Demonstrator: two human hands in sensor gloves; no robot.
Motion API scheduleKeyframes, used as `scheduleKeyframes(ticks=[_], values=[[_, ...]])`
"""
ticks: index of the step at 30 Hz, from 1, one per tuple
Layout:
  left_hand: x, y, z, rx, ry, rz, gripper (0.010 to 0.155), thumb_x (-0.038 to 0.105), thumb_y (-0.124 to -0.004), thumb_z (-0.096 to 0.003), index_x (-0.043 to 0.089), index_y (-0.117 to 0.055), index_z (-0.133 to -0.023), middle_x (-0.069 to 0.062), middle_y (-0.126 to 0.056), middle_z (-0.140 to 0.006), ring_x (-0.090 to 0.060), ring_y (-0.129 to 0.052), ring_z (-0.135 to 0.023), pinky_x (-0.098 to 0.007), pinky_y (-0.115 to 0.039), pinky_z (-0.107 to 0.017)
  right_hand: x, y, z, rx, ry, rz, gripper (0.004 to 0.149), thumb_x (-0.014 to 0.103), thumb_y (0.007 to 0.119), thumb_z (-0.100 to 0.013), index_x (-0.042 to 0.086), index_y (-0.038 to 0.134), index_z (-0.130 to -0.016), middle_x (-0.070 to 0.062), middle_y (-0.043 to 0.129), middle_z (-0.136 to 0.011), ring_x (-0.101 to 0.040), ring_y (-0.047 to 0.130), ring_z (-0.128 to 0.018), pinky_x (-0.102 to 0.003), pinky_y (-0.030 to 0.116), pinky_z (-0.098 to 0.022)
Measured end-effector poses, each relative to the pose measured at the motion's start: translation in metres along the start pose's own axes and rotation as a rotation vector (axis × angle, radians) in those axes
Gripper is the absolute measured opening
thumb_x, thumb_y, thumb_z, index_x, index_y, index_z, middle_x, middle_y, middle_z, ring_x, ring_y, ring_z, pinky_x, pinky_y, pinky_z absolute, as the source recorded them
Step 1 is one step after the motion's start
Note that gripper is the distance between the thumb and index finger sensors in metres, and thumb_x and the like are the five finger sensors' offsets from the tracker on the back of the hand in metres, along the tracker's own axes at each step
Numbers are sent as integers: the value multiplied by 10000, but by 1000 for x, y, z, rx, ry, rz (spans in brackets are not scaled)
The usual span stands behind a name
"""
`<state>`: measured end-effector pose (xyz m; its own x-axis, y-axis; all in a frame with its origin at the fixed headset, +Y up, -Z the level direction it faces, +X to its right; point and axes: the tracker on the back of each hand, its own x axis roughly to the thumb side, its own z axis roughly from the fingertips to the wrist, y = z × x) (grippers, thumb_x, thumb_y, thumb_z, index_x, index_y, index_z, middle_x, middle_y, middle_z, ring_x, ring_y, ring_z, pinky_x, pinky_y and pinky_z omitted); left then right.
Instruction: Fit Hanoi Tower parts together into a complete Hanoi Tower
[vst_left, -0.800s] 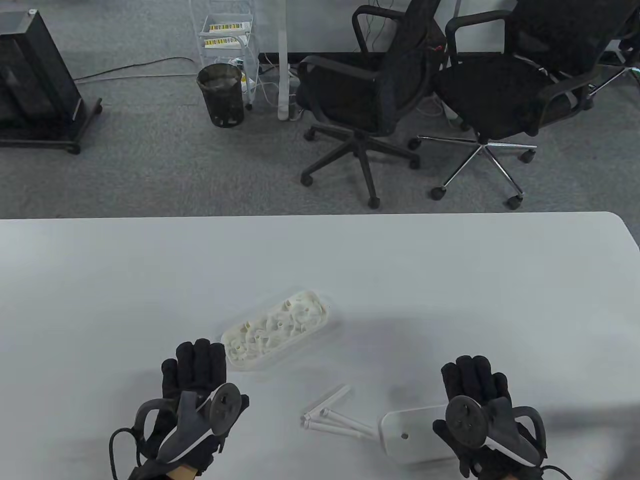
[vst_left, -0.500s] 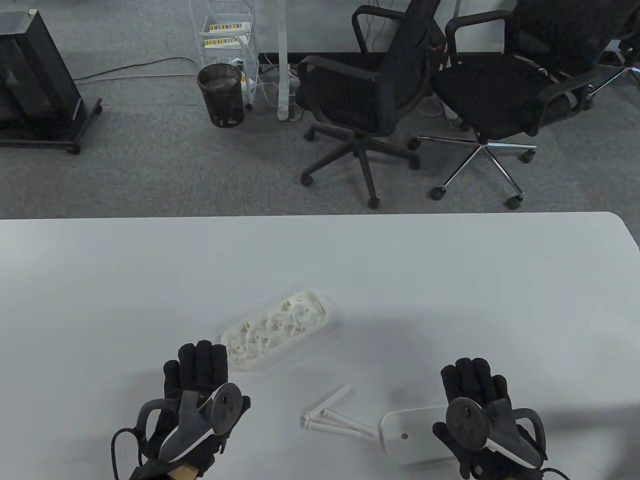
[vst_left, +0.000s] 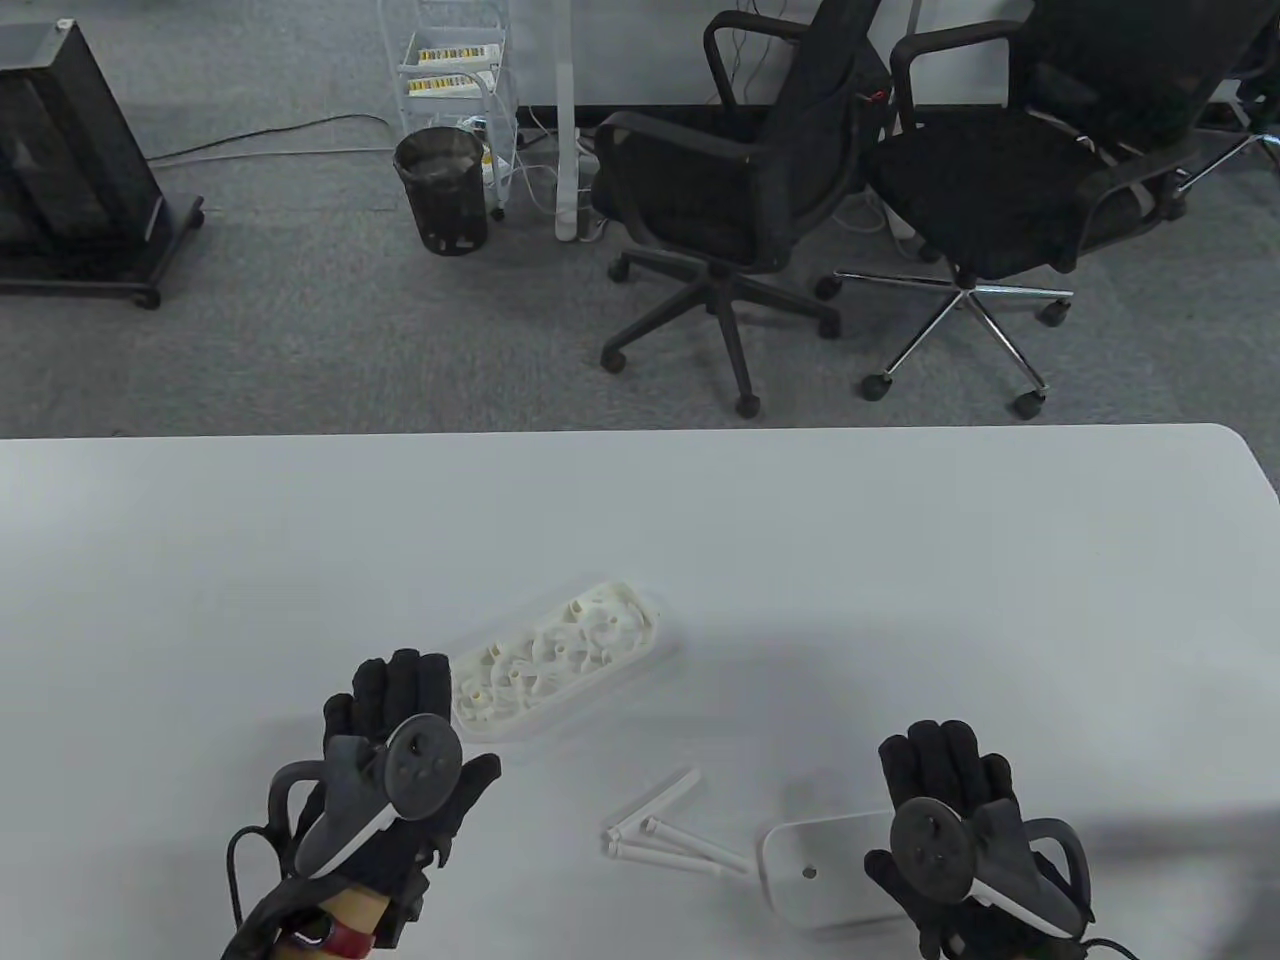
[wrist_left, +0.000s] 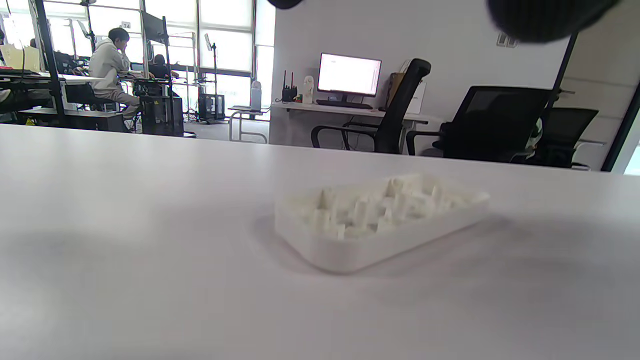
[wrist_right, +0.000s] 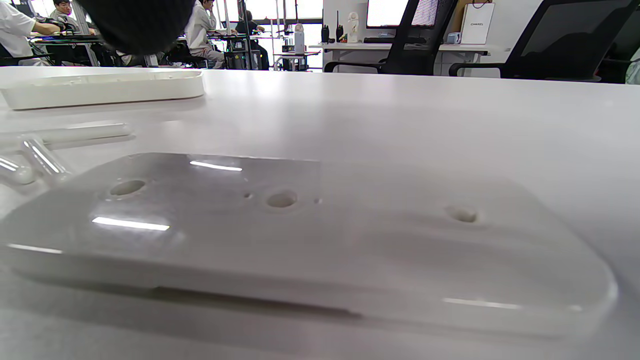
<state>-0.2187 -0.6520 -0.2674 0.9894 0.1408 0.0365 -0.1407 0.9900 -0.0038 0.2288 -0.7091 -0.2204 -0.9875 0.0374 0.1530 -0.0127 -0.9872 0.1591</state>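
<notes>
A white tray (vst_left: 640, 650) filled with white tower pieces lies at the table's middle; it also shows in the left wrist view (wrist_left: 350, 250). Three white pegs (vst_left: 660, 830) lie loose in front of it. A flat white base plate (vst_left: 815, 875) with three holes lies at the front right, also in the right wrist view (wrist_right: 300, 235). My left hand (vst_left: 400, 690) hovers open just left of the tray, fingers extended and holding nothing. My right hand (vst_left: 940, 750) is open, flat over the base plate's right part, gripping nothing that I can see.
The white table (vst_left: 900, 560) ends at a far edge with a rounded right corner. Beyond it on the floor stand two black office chairs (vst_left: 740, 200), a bin (vst_left: 440, 190) and a black cabinet (vst_left: 60, 160).
My left hand has lifted and moved forward toward the tray's near left end, tilting so its tracker faces up. The right hand has stayed almost still.
</notes>
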Motion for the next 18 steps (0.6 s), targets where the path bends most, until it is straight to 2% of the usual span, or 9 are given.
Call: scheduleKeyframes(ticks=[4, 8, 18], values=[[-6, 13, -21, 4, -10, 74, 978, 649, -698, -399, 201, -224, -1129, -129, -257, -1204, -474, -292, -1117, -642, -321, -768, 1, 1, 0, 7, -8, -1, 936, 500, 710, -387, 172, 80, -997, -154, 1, -1093, -441, 1, -992, -651, 169, -706], [-8, 7, -44, -20, -25, 126, 1000, 652, -711, -393, 216, -181, -1120, -115, -222, -1203, -471, -295, -1118, -644, -328, -769, 2, 1, 1, 7, -10, -2, 936, 501, 710, -386, 172, 81, -997, -154, 2, -1093, -441, 3, -992, -651, 170, -706], [-6, -56, -82, -133, -28, 113, 1092, 667, -760, -359, 222, -68, -1079, -106, -157, -1182, -466, -355, -1109, -641, -389, -762, 1, -1, 1, 3, -21, -22, 934, 499, 710, -388, 170, 83, -998, -154, 4, -1094, -441, 4, -993, -653, 168, -705]])
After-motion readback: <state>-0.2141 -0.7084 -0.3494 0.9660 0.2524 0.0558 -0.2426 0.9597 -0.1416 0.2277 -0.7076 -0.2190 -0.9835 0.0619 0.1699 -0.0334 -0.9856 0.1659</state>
